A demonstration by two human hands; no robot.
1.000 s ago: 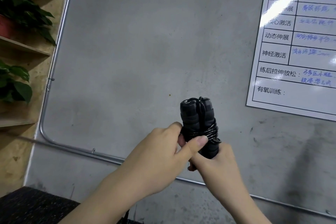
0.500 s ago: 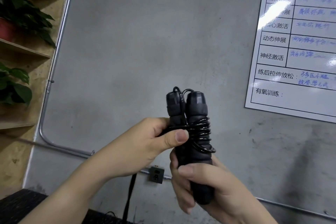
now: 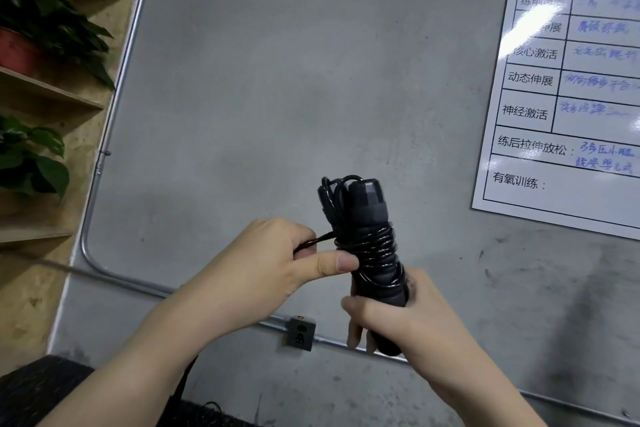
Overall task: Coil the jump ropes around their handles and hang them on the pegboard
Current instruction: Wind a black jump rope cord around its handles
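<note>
the right hand [image 3: 408,315] is wrapped around the lower end of the two black handles [image 3: 367,218], holding them upright and pressed side by side in front of a grey concrete wall [image 3: 277,80]. the black rope [image 3: 372,250] is coiled in several shiny turns around the middle of the handles, with a small loop arching over their tops. the left hand [image 3: 277,260] pinches a short stretch of the rope between thumb and curled fingers just left of the coil — the thumb tip touches the wraps. a metal conduit [image 3: 104,156] runs down the wall and bends along it to a small socket box [image 3: 300,333] below the hands. a white training chart [image 3: 561,97] hangs upper right — wooden shelves [image 3: 52,87] with potted plants [image 3: 45,21] stand at left.
</note>
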